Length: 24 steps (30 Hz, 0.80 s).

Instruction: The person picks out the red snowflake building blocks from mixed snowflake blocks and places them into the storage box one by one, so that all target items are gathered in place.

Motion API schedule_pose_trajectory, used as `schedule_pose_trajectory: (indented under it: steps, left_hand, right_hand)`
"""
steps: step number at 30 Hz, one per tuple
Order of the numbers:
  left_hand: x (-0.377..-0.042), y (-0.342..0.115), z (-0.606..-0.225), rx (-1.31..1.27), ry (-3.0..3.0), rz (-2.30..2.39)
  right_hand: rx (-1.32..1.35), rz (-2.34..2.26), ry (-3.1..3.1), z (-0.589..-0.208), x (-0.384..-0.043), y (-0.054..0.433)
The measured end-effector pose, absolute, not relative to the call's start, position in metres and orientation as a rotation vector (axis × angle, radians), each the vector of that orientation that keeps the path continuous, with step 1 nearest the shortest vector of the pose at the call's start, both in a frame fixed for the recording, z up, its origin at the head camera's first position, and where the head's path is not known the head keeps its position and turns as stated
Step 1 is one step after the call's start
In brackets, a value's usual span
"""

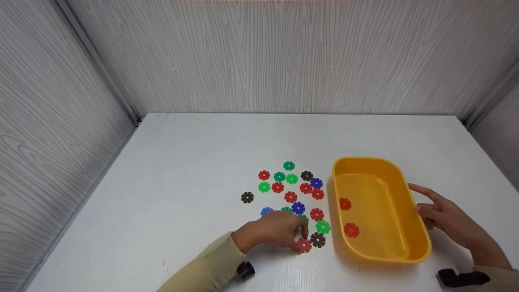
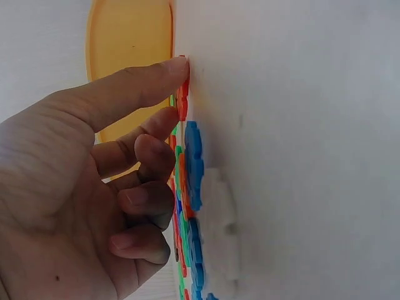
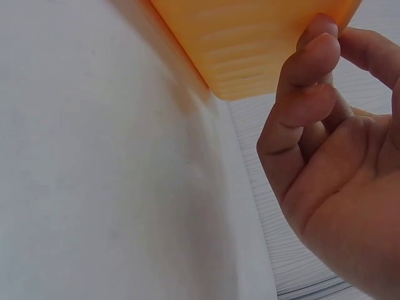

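A red notched plastic disc point(image 1: 304, 245) lies near the front of a loose group of similar discs on the white table. My left hand point(image 1: 271, 229) pinches it by the edges between thumb and index finger, the other fingers curled in; the left wrist view shows the red disc point(image 2: 183, 94) edge-on. Blue discs point(image 2: 194, 165) lie just beside those fingers. To the right stands a yellow tray point(image 1: 379, 257) with two red discs point(image 1: 351, 230) inside. The fingertips of my right hand point(image 1: 450, 219) touch the tray's right outer wall, the index finger stretched out along it.
Several green, red, blue and black discs point(image 1: 290, 197) spread left of the tray, partly covered by my left hand. One black disc point(image 1: 247, 197) lies apart at the left. Pale wood-grain panels point(image 1: 284, 56) stand behind the table and at both sides.
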<state>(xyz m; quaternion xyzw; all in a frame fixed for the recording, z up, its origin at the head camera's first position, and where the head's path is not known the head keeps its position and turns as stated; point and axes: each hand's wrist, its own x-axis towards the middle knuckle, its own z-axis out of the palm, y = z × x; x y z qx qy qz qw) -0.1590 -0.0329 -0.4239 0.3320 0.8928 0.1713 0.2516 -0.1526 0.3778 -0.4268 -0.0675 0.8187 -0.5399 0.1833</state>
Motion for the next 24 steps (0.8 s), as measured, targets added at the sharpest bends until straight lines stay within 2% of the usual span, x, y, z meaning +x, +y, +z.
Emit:
schedule_pose_trajectory:
  steps: [14,20,24]
  left_hand:
    - [-0.1608,-0.0292,-0.4227,0.872,2.4,0.458]
    - [-0.1609,-0.0297,-0.4233,0.973,2.362,0.588]
    - [-0.1606,-0.032,-0.4228,0.943,2.303,0.683]
  right_hand:
    - [-0.183,-1.577,2.248,-0.4251,-0.1532,0.3775]
    - [-0.166,-1.571,2.252,-0.425,-0.1533,0.378]
    - [-0.151,-1.544,2.275,-0.4249,-0.1533,0.3772]
